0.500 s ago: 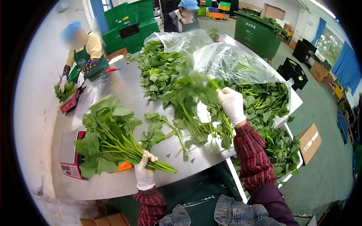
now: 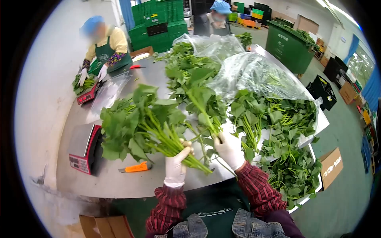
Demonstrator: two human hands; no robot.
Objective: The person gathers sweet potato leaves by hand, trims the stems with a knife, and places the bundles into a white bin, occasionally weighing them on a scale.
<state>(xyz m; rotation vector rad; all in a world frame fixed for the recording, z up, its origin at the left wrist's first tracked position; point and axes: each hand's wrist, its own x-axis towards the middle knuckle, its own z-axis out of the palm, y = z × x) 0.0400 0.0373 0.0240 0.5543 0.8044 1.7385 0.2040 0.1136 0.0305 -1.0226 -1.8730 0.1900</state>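
Observation:
My left hand (image 2: pixel 177 166), in a white glove, is closed round the stems of a thick bunch of leafy greens (image 2: pixel 137 127). The leaves fan out to the upper left and the stem ends stick out at the lower right. My right hand (image 2: pixel 230 150), also gloved, pinches the stems of a smaller sprig of greens (image 2: pixel 201 104) close beside that bunch. Beyond both hands lies a large heap of loose greens (image 2: pixel 186 65) on the metal table (image 2: pixel 119 185), partly covered by a clear plastic bag (image 2: pixel 254 75).
A red scale (image 2: pixel 82 148) and an orange utility knife (image 2: pixel 137 167) are at the left. A co-worker (image 2: pixel 107 49) handles greens at another scale (image 2: pixel 88 95). A second person (image 2: pixel 217 22) stands at the far end. More greens fill a white bin (image 2: pixel 293 178) at the right.
My left hand has moved right and up with the bunch, uncovering the knife. My right hand has come down and left with its sprig, near the bunch. The view has shifted.

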